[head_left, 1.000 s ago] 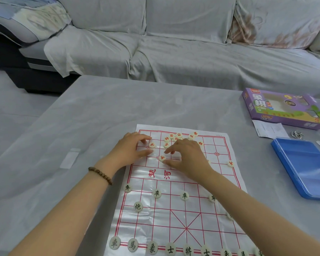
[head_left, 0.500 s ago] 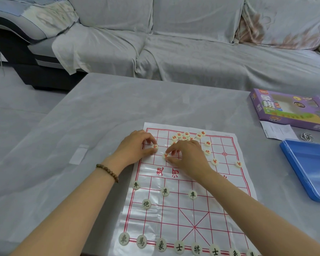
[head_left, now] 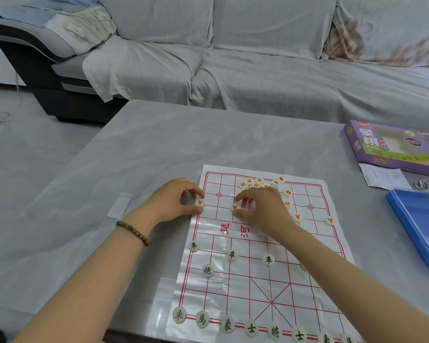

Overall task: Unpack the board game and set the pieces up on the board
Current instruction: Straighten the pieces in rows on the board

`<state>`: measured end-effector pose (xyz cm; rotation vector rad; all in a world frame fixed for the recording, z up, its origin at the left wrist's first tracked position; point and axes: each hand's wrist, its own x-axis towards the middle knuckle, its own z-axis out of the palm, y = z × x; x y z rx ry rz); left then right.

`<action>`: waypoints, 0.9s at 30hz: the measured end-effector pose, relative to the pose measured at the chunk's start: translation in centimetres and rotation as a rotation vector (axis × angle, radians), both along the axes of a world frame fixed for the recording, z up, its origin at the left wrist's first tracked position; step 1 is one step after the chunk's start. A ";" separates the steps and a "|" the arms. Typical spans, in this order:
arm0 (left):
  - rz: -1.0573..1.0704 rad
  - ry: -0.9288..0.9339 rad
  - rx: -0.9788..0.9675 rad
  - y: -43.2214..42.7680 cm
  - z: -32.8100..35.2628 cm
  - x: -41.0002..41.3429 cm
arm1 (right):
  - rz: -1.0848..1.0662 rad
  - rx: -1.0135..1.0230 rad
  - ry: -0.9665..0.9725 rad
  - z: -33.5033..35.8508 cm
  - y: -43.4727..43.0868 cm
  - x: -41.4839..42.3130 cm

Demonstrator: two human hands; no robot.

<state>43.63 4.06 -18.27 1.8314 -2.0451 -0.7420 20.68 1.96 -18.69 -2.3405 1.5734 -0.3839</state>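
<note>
Board (head_left: 258, 288): thin glossy plastic sheet, creased, with a red printed grid, lying flat on grey marbled table (head_left: 146, 149). "楚河" is printed in red mid-board.

Pieces: flat cream discs.
- Black-lettered pieces (head_left: 251, 328) line the near edge, reading 車, 馬, 象, 士, 將, 士. Three 卒 and one 炮 sit further in.
- Red-lettered pieces (head_left: 259, 181) are bunched at the far edge, with a few spread to the right.

Left hand (head_left: 174, 201), with a wooden bead bracelet (head_left: 132, 232) at the wrist: thumb and forefinger curled, pinching a red disc (head_left: 200, 202) on the board's left border line.

Right hand (head_left: 265, 210): thumb and forefinger pinch a second red disc (head_left: 234, 207) two lines inward.

Purple cardboard box (head_left: 372, 154), printed "象棋 XIANG QI", at far right. Blue plastic tray (head_left: 421, 226) just nearer; contents cannot be told.
</note>
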 end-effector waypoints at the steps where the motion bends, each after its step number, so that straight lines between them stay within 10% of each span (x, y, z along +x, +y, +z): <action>1: 0.003 0.014 0.000 0.1 0.0 0.0 | 0.002 0.001 0.005 0.0 0.0 0.0; 27: 0.074 0.159 -0.076 -1.2 0.5 -3.6 | -0.081 0.042 -0.267 3.9 -2.8 -5.0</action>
